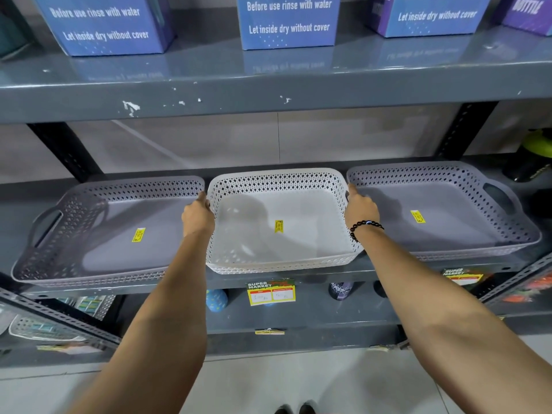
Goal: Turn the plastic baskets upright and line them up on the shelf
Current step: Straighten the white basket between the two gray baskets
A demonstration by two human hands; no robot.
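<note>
Three shallow perforated plastic baskets stand upright side by side on the grey middle shelf (298, 279). A white basket (277, 249) is in the centre, a grey basket (98, 234) to its left and another grey basket (442, 210) to its right. Each has a yellow price sticker on its floor. My left hand (197, 216) grips the white basket's left handle side. On the opposite side my right hand (361, 209), with a dark bead bracelet at the wrist, grips the right handle. The fingers are hidden between the baskets.
The shelf above (209, 94) carries blue cardboard boxes (288, 22). A dark bottle with a green cap (531, 156) stands at the far right. A price tag (271, 292) hangs on the shelf's front edge. Below are bottles and, at lower left, more baskets (38, 327).
</note>
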